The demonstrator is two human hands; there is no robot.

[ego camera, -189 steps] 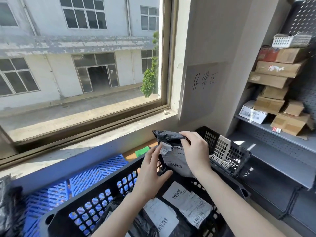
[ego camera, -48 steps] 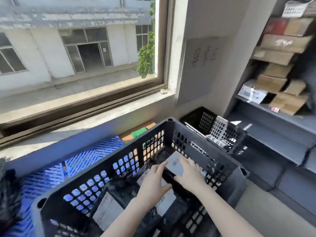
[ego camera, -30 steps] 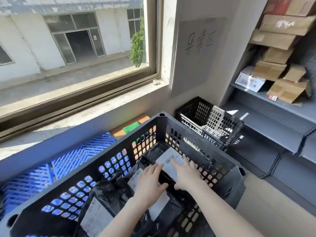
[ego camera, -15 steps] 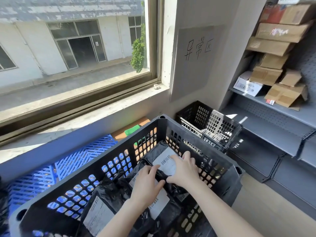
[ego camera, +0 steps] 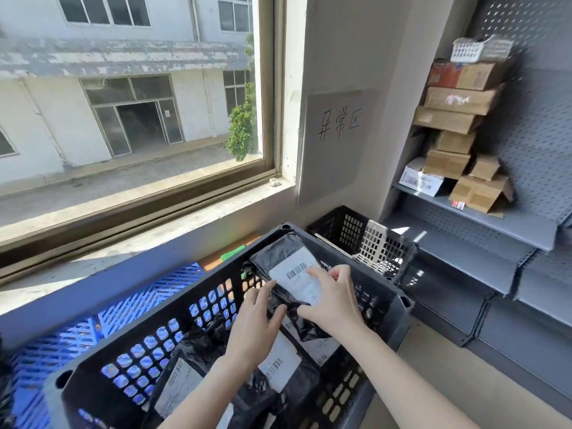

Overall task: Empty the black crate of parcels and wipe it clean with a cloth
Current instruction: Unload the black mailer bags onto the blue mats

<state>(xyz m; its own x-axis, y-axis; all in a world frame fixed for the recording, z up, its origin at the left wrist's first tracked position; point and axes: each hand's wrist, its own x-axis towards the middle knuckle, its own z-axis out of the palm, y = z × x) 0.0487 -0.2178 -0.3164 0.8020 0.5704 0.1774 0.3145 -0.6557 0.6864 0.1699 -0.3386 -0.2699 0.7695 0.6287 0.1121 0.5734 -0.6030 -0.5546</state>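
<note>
head view: both hands hold one parcel raised over the far end of the black crate, which sits below a window. the left hand curls its fingers round the lower edge; the right hand pinches the right side. emptying looks barely begun: several other parcels lie inside, and no cloth shows. the parcels are crinkly, glossy black plastic bags with flat white barcode labels; the crate is rigid perforated plastic.

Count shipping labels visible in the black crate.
4 labels: one on the parcel gripped by the left hand and right hand at the black crate's far end; one below the left hand; one under the right wrist; one front-left. More may be hidden.
</note>
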